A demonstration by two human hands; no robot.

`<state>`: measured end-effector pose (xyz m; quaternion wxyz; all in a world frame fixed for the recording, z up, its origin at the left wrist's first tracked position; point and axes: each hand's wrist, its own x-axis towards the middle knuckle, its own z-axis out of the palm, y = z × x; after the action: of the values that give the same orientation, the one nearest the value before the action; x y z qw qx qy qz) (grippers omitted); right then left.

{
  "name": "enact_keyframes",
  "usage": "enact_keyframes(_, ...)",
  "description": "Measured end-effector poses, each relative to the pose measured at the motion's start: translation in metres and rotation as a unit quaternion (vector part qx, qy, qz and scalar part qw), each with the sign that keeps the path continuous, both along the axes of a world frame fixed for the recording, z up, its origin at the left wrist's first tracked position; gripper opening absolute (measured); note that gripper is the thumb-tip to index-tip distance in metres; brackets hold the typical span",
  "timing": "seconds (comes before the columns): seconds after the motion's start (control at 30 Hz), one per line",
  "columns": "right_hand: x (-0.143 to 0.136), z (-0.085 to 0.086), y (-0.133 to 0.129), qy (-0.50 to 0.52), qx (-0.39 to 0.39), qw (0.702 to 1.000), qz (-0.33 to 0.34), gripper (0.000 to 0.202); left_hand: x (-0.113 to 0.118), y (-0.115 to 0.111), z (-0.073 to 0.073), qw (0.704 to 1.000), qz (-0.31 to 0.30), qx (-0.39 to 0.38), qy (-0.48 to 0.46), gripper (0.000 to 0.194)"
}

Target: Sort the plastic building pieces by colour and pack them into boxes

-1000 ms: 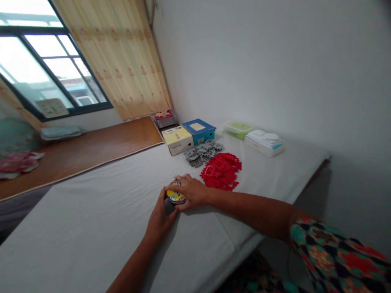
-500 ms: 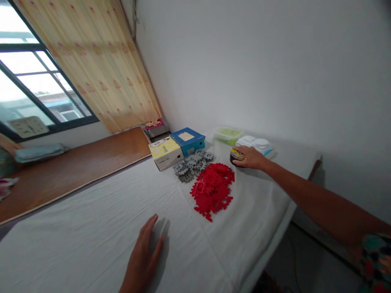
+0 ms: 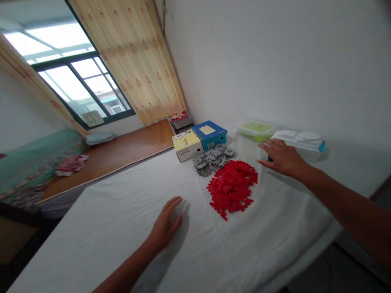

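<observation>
My left hand rests on or just above the white cloth, thumb apart from the fingers, holding nothing. Farther right, my right hand has its thumb and fingers spread. Behind its fingers a small dark patch shows, probably the round black container, which is otherwise hidden. A heap of red interlocking plastic pieces lies between my hands. Against it, on the far side, is a heap of grey interlocking pieces. Just beyond my right hand stand a clear tub with green contents and a stack of white items.
A yellow-and-white box and a blue box stand side by side behind the grey pieces. The white cloth covers the table, which meets a wall at the back. A brown bed mat lies beyond the left edge.
My view has swung left, so things sit farther right. The fingers of my right hand, earlier around the round black container, are now spread and it is mostly hidden. My left hand stays open.
</observation>
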<state>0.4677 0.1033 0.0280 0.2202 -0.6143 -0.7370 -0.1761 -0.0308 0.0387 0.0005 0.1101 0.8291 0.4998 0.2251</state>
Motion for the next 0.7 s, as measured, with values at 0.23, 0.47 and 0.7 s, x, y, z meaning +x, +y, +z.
enact_keyframes(0.23, -0.069, -0.010, 0.047, 0.118, 0.071, 0.986, 0.097, 0.041, 0.025, 0.121, 0.054, 0.979, 0.069, 0.093, 0.167, 0.053)
enact_keyframes(0.47, -0.049, -0.043, 0.052, 0.126, 0.096, 0.979, 0.127, 0.035, 0.044, 0.203, 0.055, 0.952, 0.198, 0.087, 0.216, 0.070)
enact_keyframes(0.7, -0.036, -0.042, 0.062, 0.147, 0.109, 0.974, 0.135, 0.036, 0.080, 0.242, 0.024, 0.958, 0.196, 0.109, 0.181, 0.090)
